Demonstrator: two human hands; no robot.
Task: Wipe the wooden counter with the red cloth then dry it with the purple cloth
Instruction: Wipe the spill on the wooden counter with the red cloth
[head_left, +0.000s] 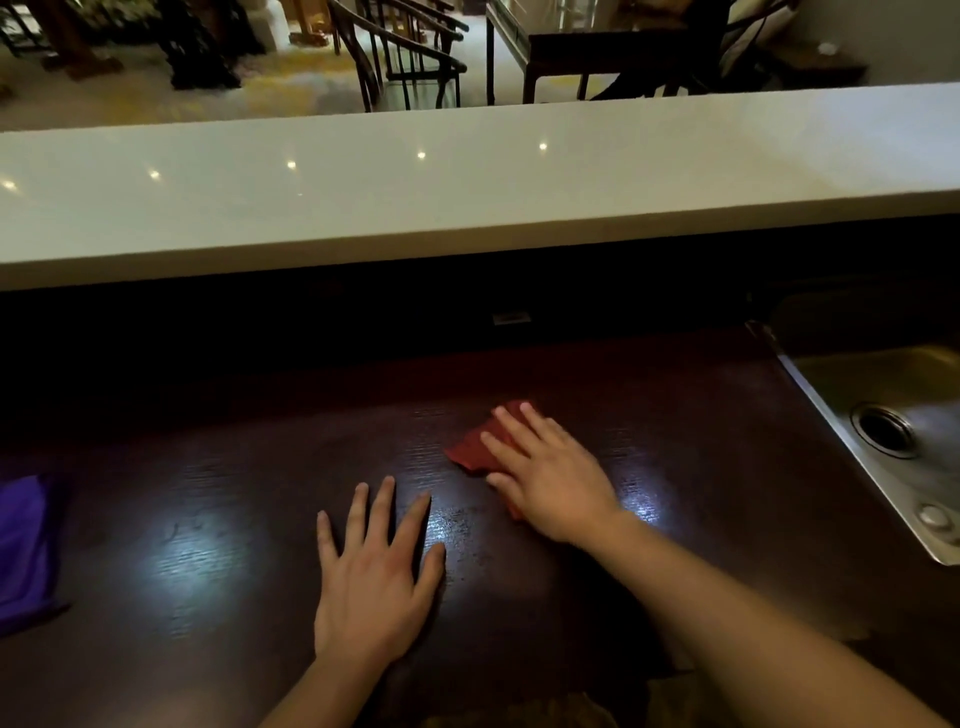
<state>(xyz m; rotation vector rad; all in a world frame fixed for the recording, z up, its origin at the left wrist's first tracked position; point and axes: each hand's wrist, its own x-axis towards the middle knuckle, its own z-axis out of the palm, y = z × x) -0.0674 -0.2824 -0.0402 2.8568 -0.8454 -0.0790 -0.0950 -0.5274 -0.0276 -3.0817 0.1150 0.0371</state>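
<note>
Wiping stage: right hand (553, 480) flat, pressing red cloth (475, 447) on wooden counter (701, 467); left hand (376, 577) splayed, empty; purple cloth (26, 545) at 9 o'clock untouched, drying pending.

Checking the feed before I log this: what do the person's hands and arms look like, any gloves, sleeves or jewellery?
Both arms are bare as far as the frame shows: no sleeves in view. The left hand and right hand wear no gloves, and no rings, watch or wristband are visible. Nails look short and unpainted, though the dim light limits detail.
</note>
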